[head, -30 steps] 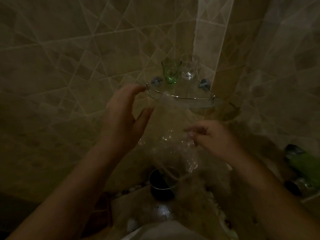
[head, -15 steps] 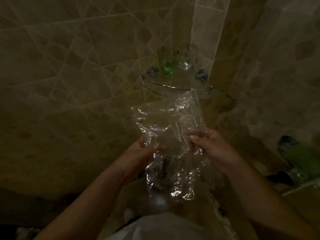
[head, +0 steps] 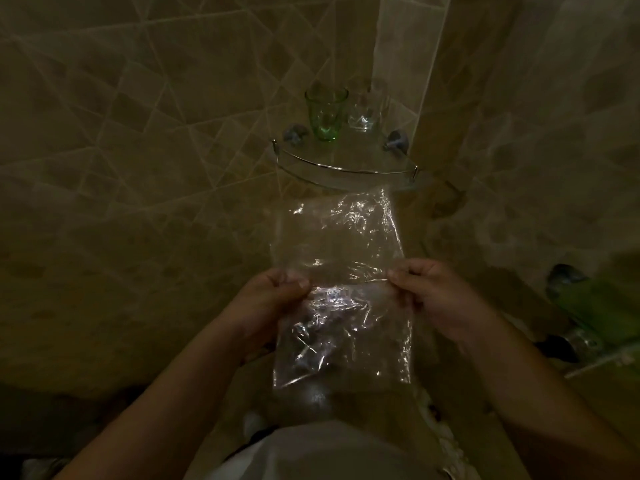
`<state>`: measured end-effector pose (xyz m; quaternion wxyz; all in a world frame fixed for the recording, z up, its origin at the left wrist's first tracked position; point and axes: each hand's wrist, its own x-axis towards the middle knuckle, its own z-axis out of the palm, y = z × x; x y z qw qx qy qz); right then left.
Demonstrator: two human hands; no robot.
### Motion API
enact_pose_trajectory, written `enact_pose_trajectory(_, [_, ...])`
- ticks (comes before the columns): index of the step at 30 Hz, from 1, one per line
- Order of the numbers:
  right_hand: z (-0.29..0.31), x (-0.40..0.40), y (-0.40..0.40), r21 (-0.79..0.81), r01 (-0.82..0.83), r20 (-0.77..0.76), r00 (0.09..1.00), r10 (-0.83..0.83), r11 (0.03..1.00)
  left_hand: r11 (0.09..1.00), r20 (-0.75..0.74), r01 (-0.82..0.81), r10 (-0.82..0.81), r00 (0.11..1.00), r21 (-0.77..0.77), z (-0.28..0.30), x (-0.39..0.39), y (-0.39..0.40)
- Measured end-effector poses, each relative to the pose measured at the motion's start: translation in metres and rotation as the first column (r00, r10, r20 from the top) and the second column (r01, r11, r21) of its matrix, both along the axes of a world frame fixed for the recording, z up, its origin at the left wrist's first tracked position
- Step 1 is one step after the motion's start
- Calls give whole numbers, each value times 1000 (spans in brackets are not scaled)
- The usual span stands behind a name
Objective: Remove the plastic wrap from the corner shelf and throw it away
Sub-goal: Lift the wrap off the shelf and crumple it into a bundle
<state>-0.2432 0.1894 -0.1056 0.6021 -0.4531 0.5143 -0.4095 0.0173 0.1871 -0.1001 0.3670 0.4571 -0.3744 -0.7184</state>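
Note:
A clear, crinkled sheet of plastic wrap (head: 341,244) hangs flat in front of me, just below the glass corner shelf (head: 346,168) with its metal rail. My left hand (head: 273,299) pinches the wrap's left edge. My right hand (head: 433,292) pinches its right edge at the same height. The wrap is stretched between them, with its top edge close under the shelf's front and its lower half hanging down over my lap. The sheet is apart from the shelf.
A green glass (head: 325,112) and a clear glass (head: 363,109) stand at the back of the shelf. Tiled walls meet in the corner behind. A green bottle (head: 595,306) lies on a ledge at the right. The room is dim.
The wrap came off the shelf and down. My left hand dropped from the shelf's rim to grip it, and both hands have pulled the crumpled sheet out flat.

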Motion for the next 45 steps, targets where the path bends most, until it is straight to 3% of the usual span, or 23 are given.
enact_pose_trajectory(3, [-1,-4,-2,8,-22,20,1000,21,1000,1000,3,11,-11,1000,-24,-1,8,-5])
enact_pose_trajectory(8, [2,-3,1,-41,-56,94,994,60,998,997,-165,37,-48,985,-67,-7,21,-12])
enact_pose_trajectory(10, [5,-1,2,-59,-48,194,979,58,997,994,-228,44,-66,971,-98,-5,22,-15])
enact_pose_trajectory(13, [5,3,-1,-5,15,344,939,-12,1000,998,-318,-18,1,948,-52,-4,24,-17])
enact_pose_trajectory(15, [8,4,-5,25,26,366,930,-33,999,991,-301,-128,108,947,-48,-10,29,-21])
enact_pose_trajectory(17, [10,2,-9,-15,-33,280,959,35,999,976,-161,-192,174,972,-103,-13,29,-25])
enact_pose_trajectory(21, [1,0,-13,-124,-175,-63,984,169,977,986,-207,101,-126,970,-131,-17,31,-24])
enact_pose_trajectory(26, [-7,0,-14,-182,-179,-234,963,135,967,944,-88,260,-282,955,-204,-35,38,-26])
enact_pose_trajectory(30, [-22,5,-15,-196,-102,-202,977,62,975,984,-64,178,-179,982,-22,-44,46,-30])
enact_pose_trajectory(32, [-33,8,-18,-185,30,-259,963,-78,982,992,-19,-84,86,996,89,-50,47,-33])
enact_pose_trajectory(34, [-48,7,-23,-217,204,-346,899,-270,955,904,90,-383,373,924,191,-60,44,-30])
enact_pose_trajectory(35, [-57,8,-25,-234,262,-398,853,-338,936,874,115,-416,400,909,250,-68,38,-25])
enact_pose_trajectory(38, [-85,23,-25,-183,368,-464,785,-410,912,861,4,-157,178,984,484,-89,-1,10])
enact_pose_trajectory(41, [-116,61,-17,-159,410,-456,776,-435,898,829,-203,113,0,979,548,-108,-46,27])
enact_pose_trajectory(45, [-147,96,-6,39,453,-303,854,-422,890,756,-260,-59,297,919,652,-146,-59,8])
